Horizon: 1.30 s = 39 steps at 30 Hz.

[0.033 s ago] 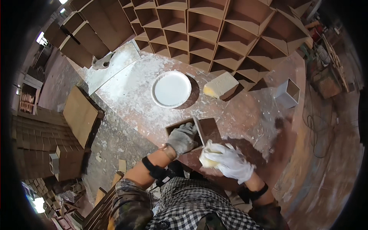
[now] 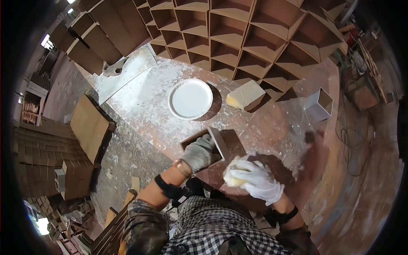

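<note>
My left hand, in a grey glove, grips a small open-ended square wooden box that rests on the paint-spattered brown floor. My right hand, in a white glove, is closed on a yellowish sponge just right of the box and touching its side. A round white bowl of white liquid stands farther ahead, and a larger yellow sponge block lies to its right.
A large wooden lattice of square compartments fills the far side. A white-painted square box sits at the right. Flat brown boards and stacked small boxes lie at the left. Cables trail on the right floor.
</note>
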Available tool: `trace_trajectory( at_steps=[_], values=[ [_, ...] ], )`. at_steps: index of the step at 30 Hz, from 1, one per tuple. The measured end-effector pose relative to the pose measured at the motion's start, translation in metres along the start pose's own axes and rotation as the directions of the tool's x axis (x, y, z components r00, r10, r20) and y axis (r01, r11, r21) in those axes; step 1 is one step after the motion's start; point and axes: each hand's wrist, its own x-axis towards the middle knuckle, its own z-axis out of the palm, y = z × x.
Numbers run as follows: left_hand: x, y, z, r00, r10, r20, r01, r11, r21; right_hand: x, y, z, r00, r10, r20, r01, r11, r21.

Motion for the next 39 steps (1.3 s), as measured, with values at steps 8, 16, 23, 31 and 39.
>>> trace_trajectory(
  at_steps=[8, 16, 23, 31, 39],
  values=[
    [-0.014, -0.057, 0.022, 0.970, 0.240, -0.044, -0.241, 0.970, -0.039, 0.058, 0.013, -0.005, 0.894, -0.104, -0.436, 0.194, 0.967, 0.168],
    [-0.049, -0.063, 0.080, 0.997, -0.003, -0.079, -0.014, 0.976, -0.216, 0.052, 0.006, 0.034, 0.951, 0.012, -0.310, 0.025, 0.993, 0.115],
    [-0.029, -0.054, 0.066, 0.998, 0.035, 0.045, -0.015, 0.926, -0.377, 0.087, -0.040, 0.028, 0.979, 0.197, -0.046, -0.203, 0.957, -0.208],
    [-0.017, -0.034, 0.053, 0.983, -0.081, 0.163, 0.164, 0.016, -0.986, 0.149, -0.002, 0.010, 0.970, 0.063, -0.234, -0.076, 0.996, -0.046],
    [-0.011, -0.019, 0.013, 0.997, -0.030, 0.069, 0.062, 0.842, -0.535, 0.097, 0.005, 0.028, 0.964, -0.050, -0.262, 0.060, 0.998, 0.032]
  ],
)
